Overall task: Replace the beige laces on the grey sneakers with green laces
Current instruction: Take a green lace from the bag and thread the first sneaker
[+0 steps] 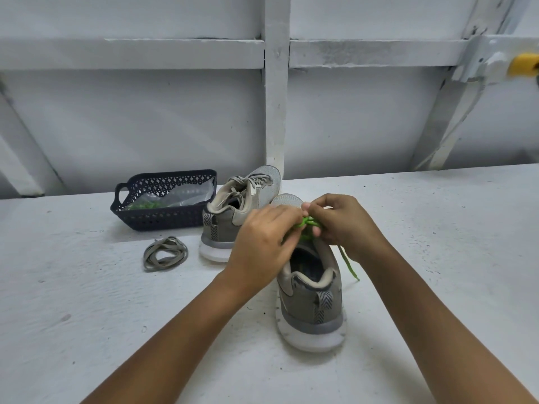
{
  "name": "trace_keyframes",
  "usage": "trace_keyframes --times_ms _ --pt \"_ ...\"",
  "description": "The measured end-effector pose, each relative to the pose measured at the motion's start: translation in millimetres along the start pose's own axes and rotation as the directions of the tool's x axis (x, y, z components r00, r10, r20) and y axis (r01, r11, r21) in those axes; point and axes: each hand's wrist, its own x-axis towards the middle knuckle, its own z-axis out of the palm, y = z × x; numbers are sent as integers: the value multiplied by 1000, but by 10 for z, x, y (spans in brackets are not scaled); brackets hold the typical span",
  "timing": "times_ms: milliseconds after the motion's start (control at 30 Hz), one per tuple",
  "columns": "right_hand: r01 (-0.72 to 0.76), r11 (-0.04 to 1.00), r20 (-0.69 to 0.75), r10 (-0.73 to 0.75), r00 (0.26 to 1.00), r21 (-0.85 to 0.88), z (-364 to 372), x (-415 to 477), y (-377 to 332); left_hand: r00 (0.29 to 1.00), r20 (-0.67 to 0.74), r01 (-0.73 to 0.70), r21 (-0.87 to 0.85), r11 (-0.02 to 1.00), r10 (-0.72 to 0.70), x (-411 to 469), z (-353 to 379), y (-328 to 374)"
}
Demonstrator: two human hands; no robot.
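Two grey sneakers stand on the white table, heels toward me. The near sneaker [310,290] carries a green lace [309,221] over its tongue; one lace end hangs down its right side. My left hand [262,243] and my right hand [341,221] meet above the tongue, and both pinch the green lace where it bunches between the fingertips. The far sneaker [233,211] behind and to the left still has beige laces [242,185] threaded in it. A loose beige lace [164,253] lies coiled on the table left of the far sneaker.
A dark blue plastic basket [163,220] sits at the back left, holding a clear bag with green laces [143,205] inside. A white wall with beams rises behind the table. A yellow object [523,64] is fixed high on the right.
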Motion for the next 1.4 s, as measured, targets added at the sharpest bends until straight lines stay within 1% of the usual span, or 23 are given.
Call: trace_keyframes --times_ms 67,100,133,167,200,233,267,300,367,467,567,667,733,833,1033,1067,1100,1133,1200,1233,1267,1333,1400 --pt "2 1000 8 -2 1000 29 -11 5 -11 999 -38 25 78 997 -22 0 -5 6" --pt "9 999 0 -9 1000 51 -16 4 -13 995 -42 92 36 995 -90 6 -17 32" --pt "21 997 -11 -20 1000 68 -24 0 -7 979 -22 203 -71 977 -205 25 -37 72" --pt "38 996 -18 -36 999 77 -32 -9 -3 938 31 343 -212 915 -345 46 -50 97" --pt "61 995 -19 -59 998 79 -41 -20 5 870 127 489 -351 799 -477 69 -65 107" --pt "88 993 -13 -87 996 79 -45 -37 9 794 230 597 -473 648 -563 96 -84 108" --pt "118 990 -2 -118 993 72 -49 -51 24 742 304 647 -557 521 -597 117 -93 92" --pt "150 987 13 -151 988 59 -52 -68 36 709 350 669 -606 429 -612 131 -102 71" --pt "209 978 55 -210 976 24 -55 -113 52 670 417 691 -653 311 -614 147 -121 41" --pt "283 958 122 -276 954 -46 -76 -196 53 648 463 697 -681 224 -605 166 -141 20" --pt "353 921 153 -330 932 -164 -88 -244 74 632 458 693 -696 190 -626 180 -149 15" --pt "390 887 84 -382 920 -245 -75 -219 141 627 448 697 -688 202 -637 182 -153 53" --pt "389 885 47 -390 920 -256 -110 -206 183 608 432 710 -671 213 -666 168 -160 49" --pt "348 911 8 -355 935 -222 -214 -207 250 558 428 725 -668 166 -711 116 -207 -66" --pt "246 964 -45 -252 967 -104 -350 -199 438 482 517 697 -715 -48 -707 -41 -286 -155" --pt "233 967 -44 -238 970 -98 -356 -200 467 476 526 694 -717 -66 -705 -58 -294 -165" --pt "226 969 -41 -231 972 -95 -358 -206 488 486 526 707 -706 -41 -698 -64 -310 -166" --pt "223 970 -41 -228 973 -94 -356 -204 507 512 511 738 -673 49 -690 -67 -326 -167" --pt "225 970 -48 -230 972 -94 -349 -205 516 593 476 775 -557 299 -649 -74 -356 -177" --pt "224 970 -51 -230 972 -95 -346 -202 515 632 466 766 -496 409 -619 -77 -367 -193" --pt "222 971 -49 -227 973 -94 -342 -200 516 663 470 748 -447 491 -582 -80 -377 -212" --pt "216 972 -38 -220 975 -93 -336 -198 518 682 493 728 -388 565 -540 -91 -405 -241" --pt "210 974 -35 -214 976 -89 -333 -204 519 679 480 733 -401 549 -556 -108 -411 -238"
